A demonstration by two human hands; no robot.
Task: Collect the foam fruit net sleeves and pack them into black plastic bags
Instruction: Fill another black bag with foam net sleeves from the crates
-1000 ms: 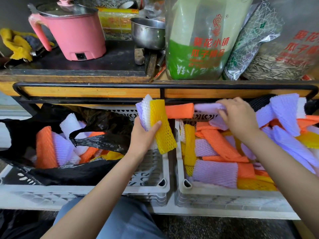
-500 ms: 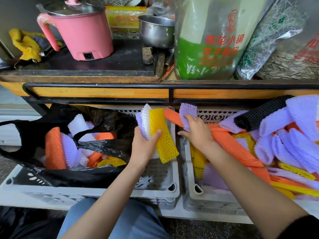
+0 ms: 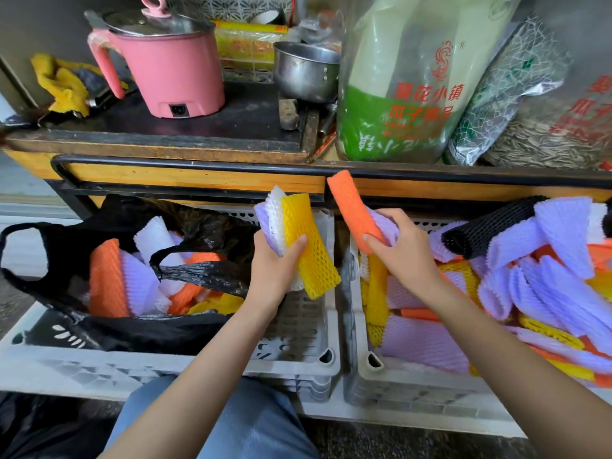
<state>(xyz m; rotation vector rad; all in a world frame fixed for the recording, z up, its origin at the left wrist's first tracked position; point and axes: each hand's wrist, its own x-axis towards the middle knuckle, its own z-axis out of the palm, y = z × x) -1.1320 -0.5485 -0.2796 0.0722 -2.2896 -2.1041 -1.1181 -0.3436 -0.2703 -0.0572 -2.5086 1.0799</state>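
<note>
left hand (image 3: 275,260) grips a yellow-topped sleeve stack (image 3: 298,240), right hand (image 3: 402,241) clutches an orange sleeve (image 3: 352,207). black bag (image 3: 139,329) sits left, pink pot (image 3: 165,61) on the shelf above.

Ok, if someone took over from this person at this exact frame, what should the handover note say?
Left hand: grips a stack of sleeves, yellow in front, white and purple behind, held over the left crate.
Right hand: grips an orange sleeve with a purple one behind it, raised over the right crate.
Done: the black bag in the left crate is open and partly filled with mixed sleeves.
Left: neither handful is bagged yet. A large loose pile fills the right crate, with a black sleeve on top.
</note>
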